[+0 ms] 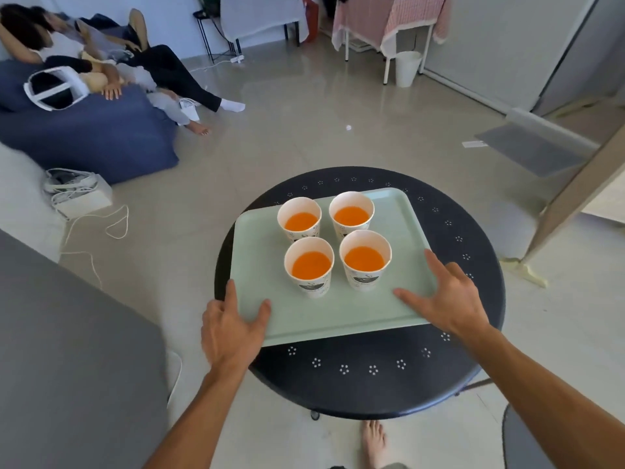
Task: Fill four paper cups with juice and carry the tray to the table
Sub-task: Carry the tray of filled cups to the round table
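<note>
While both hands, left hand (233, 328) and right hand (449, 299), rest spread on the tray (257, 262) atop the round table (372, 377), a nudge could slop juice from the four cups (309, 265).

Near-left corner of tray (399, 211) is under the left hand (227, 330); near-right rim is under the right hand (449, 301). Can't tell if the fingers touch the tray or hover. Prints on paper cups (309, 265) too small to read; far pair's lower walls blocked by near pair. Round table (473, 238) legs mostly hidden under the top, only a caster and a strut show. Both forearms cut by bottom edge, bare foot (373, 443) partly too. Grey surface (67, 350) at left runs out of view, can't identify. People on beanbag (101, 140) motion-blurred, cropped at left edge. Pink-clothed table (389, 18) cut by top edge.
</note>
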